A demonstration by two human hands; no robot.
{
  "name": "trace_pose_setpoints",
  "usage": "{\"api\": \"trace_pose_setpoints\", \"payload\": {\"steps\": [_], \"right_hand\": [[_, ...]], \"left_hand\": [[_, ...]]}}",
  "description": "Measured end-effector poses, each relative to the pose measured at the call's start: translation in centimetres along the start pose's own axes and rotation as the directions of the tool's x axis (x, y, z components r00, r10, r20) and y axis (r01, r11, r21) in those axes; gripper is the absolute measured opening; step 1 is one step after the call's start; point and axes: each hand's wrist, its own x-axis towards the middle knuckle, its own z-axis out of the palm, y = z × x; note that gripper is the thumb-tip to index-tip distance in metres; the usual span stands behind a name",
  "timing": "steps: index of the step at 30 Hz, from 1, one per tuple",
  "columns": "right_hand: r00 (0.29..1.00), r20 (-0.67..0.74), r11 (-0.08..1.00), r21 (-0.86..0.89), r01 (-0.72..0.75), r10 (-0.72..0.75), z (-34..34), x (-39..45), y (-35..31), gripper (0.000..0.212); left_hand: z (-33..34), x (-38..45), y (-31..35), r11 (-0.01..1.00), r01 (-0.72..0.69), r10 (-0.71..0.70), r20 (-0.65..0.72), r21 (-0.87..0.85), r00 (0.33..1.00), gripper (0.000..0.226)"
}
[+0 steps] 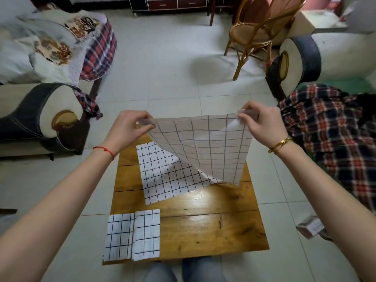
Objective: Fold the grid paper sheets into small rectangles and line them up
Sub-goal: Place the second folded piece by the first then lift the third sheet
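Note:
A large grid paper sheet [205, 147] hangs above the small wooden table [213, 226], its far edge lifted and its near part still touching the sheet beneath. My left hand [130, 127] pinches its far left corner and my right hand [262, 123] pinches its far right corner. Under it another flat grid sheet [162, 178] lies on the table. Two folded grid rectangles sit side by side at the table's near left edge, the left one [119, 237] touching the right one [146, 235].
A sofa arm [40, 117] stands to the left. To the right are a plaid blanket [335, 143] and another sofa arm. A rattan chair [262, 31] stands at the back. A small box [311, 228] lies on the tiled floor at right. My knees [183, 269] are below the table.

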Motion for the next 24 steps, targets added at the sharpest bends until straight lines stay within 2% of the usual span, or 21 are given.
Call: {"api": "trace_pose_setpoints", "payload": {"steps": [5, 13, 20, 24], "right_hand": [[1.0, -0.005, 0.999, -0.039, 0.011, -0.011, -0.6, -0.8, 0.3, 0.01], [0.999, 0.027, 0.992, -0.116, 0.043, -0.041, 0.9, -2.0, -1.8, 0.006], [0.993, 0.089, 0.995, -0.055, 0.086, -0.081, 0.9, -2.5, -3.3, 0.01], [0.99, 0.118, 0.996, 0.025, 0.081, -0.083, 0.2, -1.9, -4.3, 0.01]], "left_hand": [[-2.8, -2.0, 0.1, 0.998, 0.029, -0.034, -0.074, -0.059, 0.997, 0.01], [-5.4, -5.3, 0.1, 0.997, 0.02, -0.028, -0.113, -0.076, 0.993, 0.016], [-8.0, -7.3, -0.6, 0.986, 0.064, -0.076, -0.068, -0.156, 0.995, 0.015], [-9.3, -7.4, -1.4, 0.932, 0.176, -0.173, 0.035, -0.317, 0.984, 0.016]]}}
